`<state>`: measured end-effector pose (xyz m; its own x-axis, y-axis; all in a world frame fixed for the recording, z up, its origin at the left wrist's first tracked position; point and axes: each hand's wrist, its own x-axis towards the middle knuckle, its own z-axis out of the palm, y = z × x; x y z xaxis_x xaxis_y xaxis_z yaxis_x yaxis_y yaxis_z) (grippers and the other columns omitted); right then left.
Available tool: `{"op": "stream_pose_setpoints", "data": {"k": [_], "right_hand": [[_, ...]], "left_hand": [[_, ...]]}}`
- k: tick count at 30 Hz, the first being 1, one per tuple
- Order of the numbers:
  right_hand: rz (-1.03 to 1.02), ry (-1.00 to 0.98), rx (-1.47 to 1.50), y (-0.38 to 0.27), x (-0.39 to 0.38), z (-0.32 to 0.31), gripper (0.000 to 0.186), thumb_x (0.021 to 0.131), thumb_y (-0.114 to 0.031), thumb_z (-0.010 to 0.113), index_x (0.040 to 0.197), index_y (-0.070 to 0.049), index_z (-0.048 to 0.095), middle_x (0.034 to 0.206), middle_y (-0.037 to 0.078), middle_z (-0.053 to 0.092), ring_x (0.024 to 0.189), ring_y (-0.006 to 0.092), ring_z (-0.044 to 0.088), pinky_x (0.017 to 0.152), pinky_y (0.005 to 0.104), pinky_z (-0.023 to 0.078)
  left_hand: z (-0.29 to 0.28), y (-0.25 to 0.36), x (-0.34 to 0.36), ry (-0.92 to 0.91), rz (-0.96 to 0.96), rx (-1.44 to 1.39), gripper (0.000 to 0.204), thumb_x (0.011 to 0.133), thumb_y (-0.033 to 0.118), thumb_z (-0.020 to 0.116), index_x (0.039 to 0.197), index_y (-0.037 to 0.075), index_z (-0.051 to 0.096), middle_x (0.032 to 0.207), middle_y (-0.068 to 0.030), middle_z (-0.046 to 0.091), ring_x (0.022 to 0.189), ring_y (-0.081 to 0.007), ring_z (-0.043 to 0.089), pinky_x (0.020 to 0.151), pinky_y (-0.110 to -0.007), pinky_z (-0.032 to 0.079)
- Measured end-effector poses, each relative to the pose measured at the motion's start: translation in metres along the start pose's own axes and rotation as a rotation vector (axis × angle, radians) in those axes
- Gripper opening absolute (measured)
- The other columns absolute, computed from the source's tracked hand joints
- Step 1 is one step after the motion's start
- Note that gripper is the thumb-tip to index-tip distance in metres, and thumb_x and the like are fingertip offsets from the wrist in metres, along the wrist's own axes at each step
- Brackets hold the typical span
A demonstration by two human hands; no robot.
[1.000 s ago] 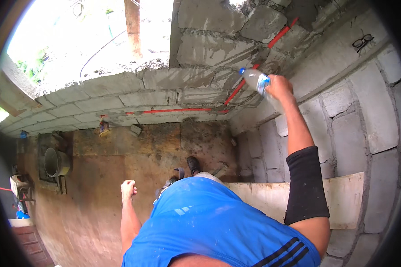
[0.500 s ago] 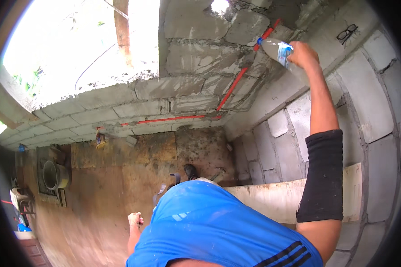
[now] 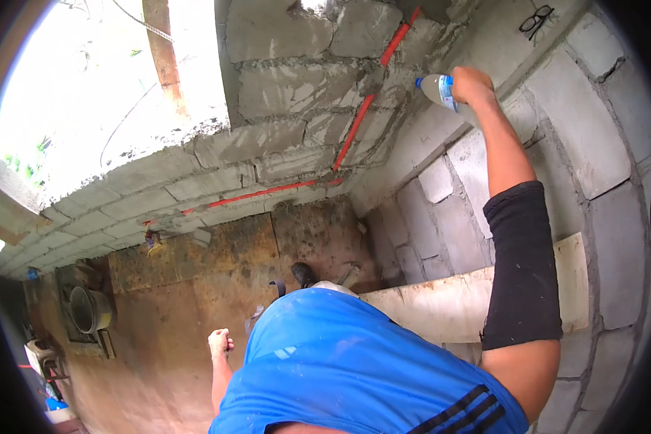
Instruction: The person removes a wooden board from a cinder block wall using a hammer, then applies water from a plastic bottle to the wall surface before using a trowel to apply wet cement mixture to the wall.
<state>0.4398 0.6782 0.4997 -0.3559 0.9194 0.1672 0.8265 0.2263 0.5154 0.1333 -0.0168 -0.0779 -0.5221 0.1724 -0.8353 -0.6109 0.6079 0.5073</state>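
My right hand [image 3: 473, 85] is wrapped round a clear plastic bottle [image 3: 441, 88] with a blue cap and a blue-and-white label. Tilted, with its cap to the left, the bottle is raised close to the corner of two grey block walls. A red strip of conduit [image 3: 354, 133] set in the wall runs just left of the cap. Low on the left, my left hand [image 3: 220, 343] hangs beside my blue shirt with its fingers curled. What those fingers hold, if anything, I cannot make out.
Black-framed glasses [image 3: 536, 22] lie on a concrete ledge at the upper right. A bucket [image 3: 91, 309] stands on the brown floor at the left. A pale board [image 3: 441, 296] leans along the right-hand wall. A bright window opening [image 3: 87, 87] fills the upper left.
The view has shifted a little. The bottle's cap has moved from over the red conduit to its right, with my right hand still round the bottle. My left hand stays curled.
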Motion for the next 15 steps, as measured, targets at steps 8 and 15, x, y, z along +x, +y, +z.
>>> {"op": "stream_pose_setpoints", "data": {"k": [8, 15], "right_hand": [[0.079, -0.191, 0.158, -0.016, -0.022, 0.16, 0.024, 0.082, -0.014, 0.065, 0.103, -0.005, 0.073, 0.111, 0.019, 0.07, 0.104, 0.0355, 0.068, 0.089, 0.0435, 0.054], [0.201, -0.373, 0.289, -0.057, -0.045, 0.27, 0.025, 0.084, -0.017, 0.067, 0.107, -0.007, 0.073, 0.115, 0.018, 0.07, 0.109, 0.0334, 0.067, 0.091, 0.0421, 0.054]], "left_hand": [[-0.032, -0.007, -0.016, 0.056, -0.014, 0.085, 0.015, 0.09, 0.012, 0.061, 0.101, 0.002, 0.06, 0.062, -0.0055, 0.054, 0.042, -0.0135, 0.049, 0.036, -0.028, 0.042], [-0.051, 0.016, -0.039, 0.121, -0.047, 0.154, 0.016, 0.089, 0.011, 0.061, 0.101, 0.0, 0.061, 0.066, -0.0059, 0.053, 0.046, -0.0133, 0.05, 0.035, -0.028, 0.041]]}}
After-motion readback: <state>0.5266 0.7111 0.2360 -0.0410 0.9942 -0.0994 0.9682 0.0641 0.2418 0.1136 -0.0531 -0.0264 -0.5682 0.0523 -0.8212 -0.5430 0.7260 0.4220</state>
